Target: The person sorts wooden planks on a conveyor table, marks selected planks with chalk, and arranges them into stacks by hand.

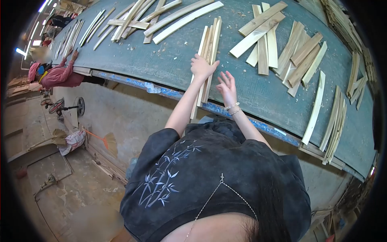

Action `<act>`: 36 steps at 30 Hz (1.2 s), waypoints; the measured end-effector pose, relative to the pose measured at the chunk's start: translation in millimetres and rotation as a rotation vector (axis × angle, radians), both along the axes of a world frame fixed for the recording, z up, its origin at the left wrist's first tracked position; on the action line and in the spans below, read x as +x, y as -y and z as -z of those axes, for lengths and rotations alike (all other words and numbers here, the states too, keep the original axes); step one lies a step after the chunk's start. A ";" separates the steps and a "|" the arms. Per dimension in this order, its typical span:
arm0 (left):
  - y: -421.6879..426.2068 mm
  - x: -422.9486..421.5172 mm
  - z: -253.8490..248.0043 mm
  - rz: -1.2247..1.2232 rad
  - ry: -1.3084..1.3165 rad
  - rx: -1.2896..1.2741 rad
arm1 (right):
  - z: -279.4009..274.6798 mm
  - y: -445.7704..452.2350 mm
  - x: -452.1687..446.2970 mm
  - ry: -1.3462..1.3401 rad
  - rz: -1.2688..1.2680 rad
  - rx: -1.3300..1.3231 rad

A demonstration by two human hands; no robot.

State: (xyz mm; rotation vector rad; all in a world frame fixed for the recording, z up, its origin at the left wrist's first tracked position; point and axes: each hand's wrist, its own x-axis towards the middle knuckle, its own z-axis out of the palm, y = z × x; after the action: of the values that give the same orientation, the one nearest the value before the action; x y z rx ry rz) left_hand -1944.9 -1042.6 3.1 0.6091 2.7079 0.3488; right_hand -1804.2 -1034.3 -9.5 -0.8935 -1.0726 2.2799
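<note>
A narrow bundle of long wooden strips [208,42] lies side by side on the green tabletop, its near ends jutting past the table's front edge. My left hand [204,67] rests across the bundle, with fingers over its left side and the thumb at its right. Just right of the strips, my right hand [228,88] is raised with fingers apart and slightly bent, holding nothing. Part of the bundle is hidden under my left hand and forearm.
Crossed boards [264,38] and shorter pieces [305,56] lie to the right; more strips [129,22] are spread at the upper left. A bowed strip [315,109] lies near the front edge [258,124]. A person in a pink top [62,76] works at the table's left end.
</note>
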 end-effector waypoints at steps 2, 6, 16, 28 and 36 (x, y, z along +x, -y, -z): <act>-15.5 7.7 2.1 -0.015 -0.028 -0.019 | 4.7 -5.9 7.8 -0.010 0.084 0.005; -31.0 8.9 4.0 -0.079 -0.072 -0.151 | 21.5 -11.6 28.3 0.053 0.180 -0.008; -6.6 -47.9 -33.3 -0.059 0.816 0.521 | -1.8 -12.6 105.4 0.060 0.339 -0.106; -197.8 96.8 -110.2 0.348 1.305 0.819 | -105.3 -124.4 130.1 -0.152 0.122 -0.219; -344.9 225.2 -106.8 0.484 1.352 0.762 | -91.9 -267.1 222.7 0.193 0.360 0.135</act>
State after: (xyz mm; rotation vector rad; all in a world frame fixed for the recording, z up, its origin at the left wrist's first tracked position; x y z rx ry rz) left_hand -1719.6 -697.7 109.9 0.7681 1.0558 1.1408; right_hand -1581.5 -767.2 82.3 -1.1631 -1.0340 1.8357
